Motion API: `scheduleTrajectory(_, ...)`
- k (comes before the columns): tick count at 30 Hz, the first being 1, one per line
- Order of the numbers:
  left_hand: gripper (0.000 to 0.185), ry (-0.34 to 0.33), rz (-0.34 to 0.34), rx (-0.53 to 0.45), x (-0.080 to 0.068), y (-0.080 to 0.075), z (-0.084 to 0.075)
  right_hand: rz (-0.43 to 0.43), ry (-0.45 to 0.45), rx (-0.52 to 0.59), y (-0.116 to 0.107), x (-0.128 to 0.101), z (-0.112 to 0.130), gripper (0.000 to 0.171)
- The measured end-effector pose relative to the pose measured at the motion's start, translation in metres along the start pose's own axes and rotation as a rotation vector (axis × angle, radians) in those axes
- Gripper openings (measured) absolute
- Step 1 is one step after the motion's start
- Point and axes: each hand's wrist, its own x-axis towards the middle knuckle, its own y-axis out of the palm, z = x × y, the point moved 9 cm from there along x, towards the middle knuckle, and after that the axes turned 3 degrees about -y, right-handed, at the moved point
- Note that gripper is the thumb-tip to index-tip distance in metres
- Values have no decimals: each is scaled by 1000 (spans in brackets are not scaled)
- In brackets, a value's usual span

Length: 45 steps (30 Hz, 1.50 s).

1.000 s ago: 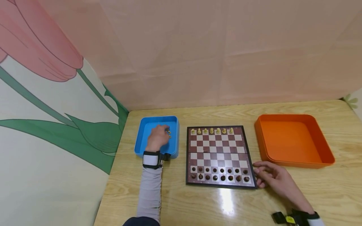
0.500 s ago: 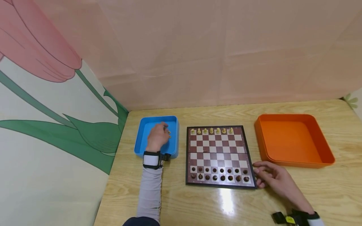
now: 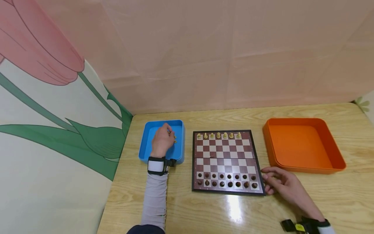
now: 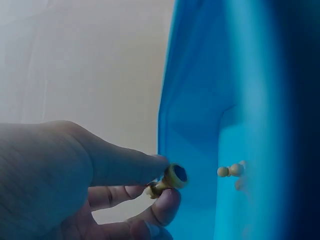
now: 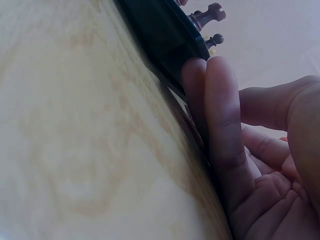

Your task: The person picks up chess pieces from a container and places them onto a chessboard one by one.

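Note:
My left hand (image 3: 163,140) is over the blue tray (image 3: 142,143). Thumb and fingertips pinch a cream chess piece (image 4: 169,181) on its side, dark base facing outward; fingers cover part of its top. More cream pieces (image 4: 232,171) lie in the tray, one with a round pawn head. In the head view, my right hand (image 3: 284,187) rests at the right edge of the chessboard (image 3: 223,158), fingertips against its dark side. Cream pieces (image 3: 218,135) stand along the board's far row. Two rows of dark brown pieces (image 3: 230,184) fill the near side.
An orange tray (image 3: 304,143) stands to the right of the board, just beyond my right hand. The wooden table (image 3: 204,214) meets a draped pinkish backdrop (image 3: 228,65) behind. A floral cloth (image 3: 52,169) hangs along the left side.
My left fingers have drawn inward over the blue tray, picking up a cream chess piece. The right hand, the board and its pieces stay as they were.

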Motion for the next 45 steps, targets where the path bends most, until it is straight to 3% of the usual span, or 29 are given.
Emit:
scheduleTrajectory(17, 19, 27, -43, -100, -6, -9, -8, 6, 66, -40, -1, 0, -5, 44)
scheduleTrajectory(28, 18, 112, -81, -135, -14, -15, -27, 6, 42, -28, -2, 0, -2, 45)
scheduleTrajectory(37, 20, 259, -95, -144, -23, -23, -65, 2, 27, -35, 0, 0, 0, 45)
scheduleTrajectory(45, 18, 383, -61, -150, -33, -15, -104, 2, 8, -18, -1, -1, 2, 42)
